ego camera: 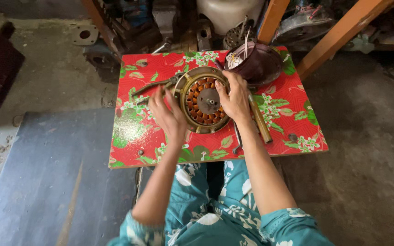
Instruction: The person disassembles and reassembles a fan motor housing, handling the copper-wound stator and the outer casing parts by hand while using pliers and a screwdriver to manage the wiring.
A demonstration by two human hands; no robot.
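Between the two hands sat a round motor stator (204, 100) with copper windings in a brassy ring, flat on the red floral tabletop (133, 132), and it looked like the steadying-and-turning stage, so the next move probably called for a firm grip on both sides of the ring. Left hand (168, 116) was half curled against the ring's near-left edge, pliers (153, 86) just beyond its fingers; right hand (234, 98) was curled over the right rim, fingertips on the windings, dark bowl (256, 64) just past it.
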